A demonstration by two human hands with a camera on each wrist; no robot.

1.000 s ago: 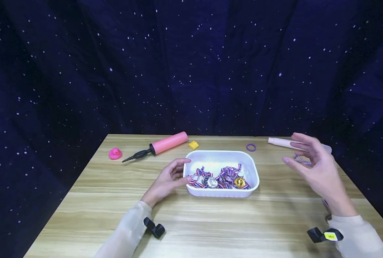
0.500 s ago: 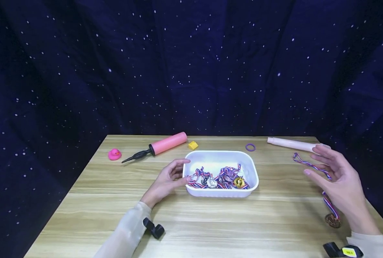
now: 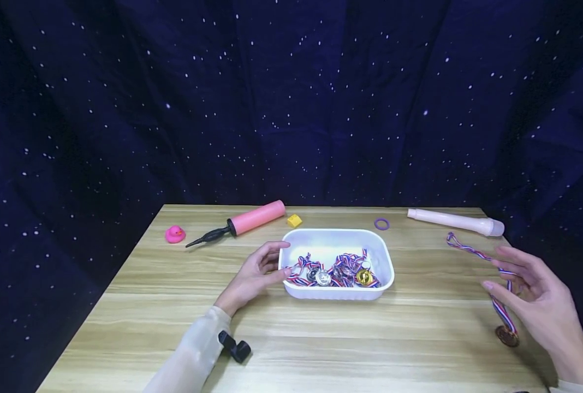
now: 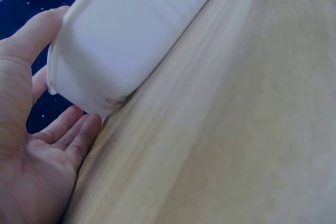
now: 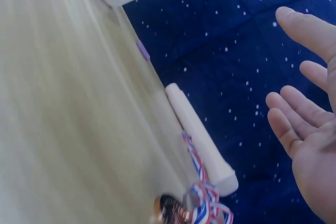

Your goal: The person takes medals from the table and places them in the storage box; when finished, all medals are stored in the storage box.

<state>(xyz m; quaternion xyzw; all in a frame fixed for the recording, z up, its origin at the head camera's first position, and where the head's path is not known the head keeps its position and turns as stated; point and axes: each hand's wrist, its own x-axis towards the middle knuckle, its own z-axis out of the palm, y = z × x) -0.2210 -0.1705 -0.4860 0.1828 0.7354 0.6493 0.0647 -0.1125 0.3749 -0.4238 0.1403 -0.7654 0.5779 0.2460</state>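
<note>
A white plastic tray [image 3: 339, 293] stands mid-table, holding several medals on striped ribbons, among them a gold medal [image 3: 364, 277] and a silver medal [image 3: 323, 278]. My left hand [image 3: 254, 275] grips the tray's left end, thumb and index finger at the rim; in the left wrist view the other fingers [image 4: 84, 137] lie by its lower wall. At the right, my right hand [image 3: 542, 305] hovers with fingers spread and holds nothing. Beside and partly behind it lies a bronze medal [image 3: 507, 335] on a red, white and blue ribbon [image 3: 503, 312]; the hand hides part of the ribbon.
Along the back lie a pink rubber duck [image 3: 175, 234], a pink balloon pump [image 3: 257, 217] with black nozzle, a small yellow block [image 3: 294, 220], a purple ring [image 3: 382, 224] and a pale pink toy microphone [image 3: 448, 219]. A dark starry curtain [image 3: 291, 109] hangs behind the table.
My right hand has moved right and toward me, from over the microphone to beside the bronze medal, uncovering both microphone and medal. The left hand and tray have stayed in place.
</note>
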